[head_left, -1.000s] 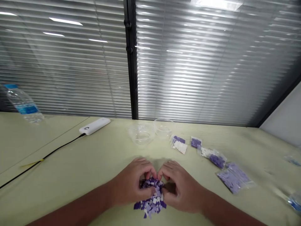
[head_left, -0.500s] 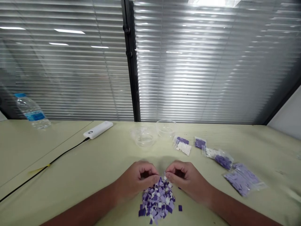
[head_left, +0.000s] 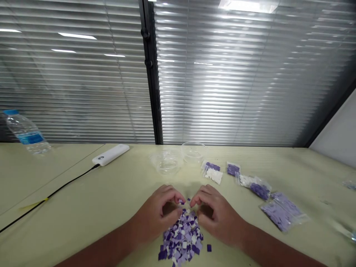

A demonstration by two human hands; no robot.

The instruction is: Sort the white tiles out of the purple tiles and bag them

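Note:
A heap of small purple, lilac and white square pieces (head_left: 183, 237) lies on the table at the bottom centre. My left hand (head_left: 160, 209) is at the heap's upper left, thumb and fingers apart, with a few small purple pieces at its index fingertip. At the upper right side, my right hand (head_left: 217, 213) has its thumb and index finger parted, nothing visible between them. One dark purple piece (head_left: 209, 247) rests apart, right of the heap. Small plastic bags of white pieces (head_left: 214, 175) and lilac pieces (head_left: 278, 215) lie beyond my right hand.
Clear round plastic containers (head_left: 194, 152) stand near the table's back edge. A white power bank (head_left: 111, 154) with a black cable (head_left: 69, 181) lies to the left. A water bottle (head_left: 27, 135) is at the far left. Blinds (head_left: 228, 81) rise behind the table (head_left: 111, 207).
My thumbs and index fingers have parted over the heap, and small pieces now show near the fingertips. The whole view has shifted slightly, with objects appearing a little further left.

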